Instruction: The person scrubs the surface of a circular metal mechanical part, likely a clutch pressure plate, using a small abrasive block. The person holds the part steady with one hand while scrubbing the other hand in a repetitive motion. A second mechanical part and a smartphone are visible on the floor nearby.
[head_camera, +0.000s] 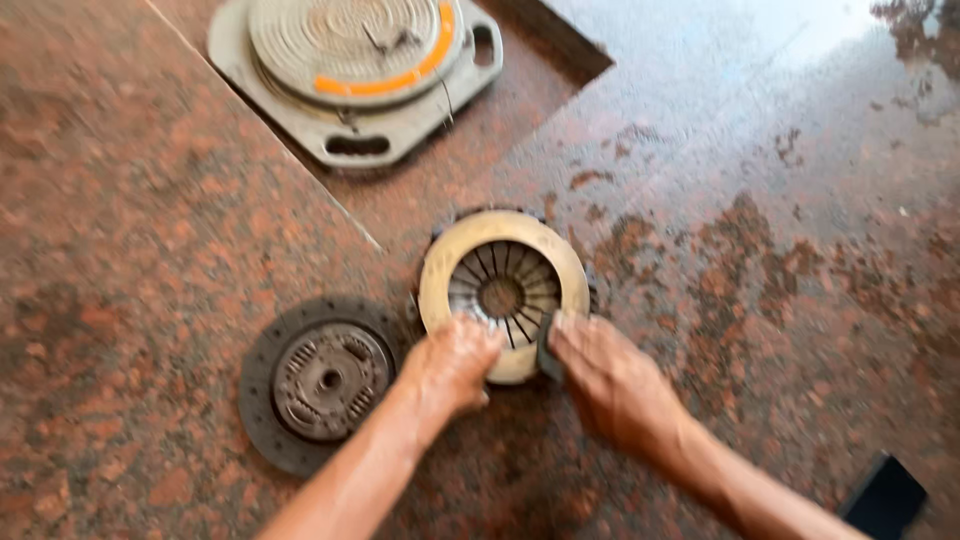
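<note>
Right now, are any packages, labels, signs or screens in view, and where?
No packages, labels or signs show.
Dark flat slab: bottom right on the floor, rectangular, black; perhaps a screen, too cut off to tell.
Orange stripe on the grey round plate, top centre: a curved band, not a label.

Two bare forearms and hands, seen from above

The left hand (452, 362) and the right hand (610, 385) enter from the lower edge of the frame, left arm from lower centre, right arm from lower right. No sleeves, gloves, rings or watch show on either. Both forearms are uncovered to the frame's edge, lean, slightly blurred in outline.
</note>
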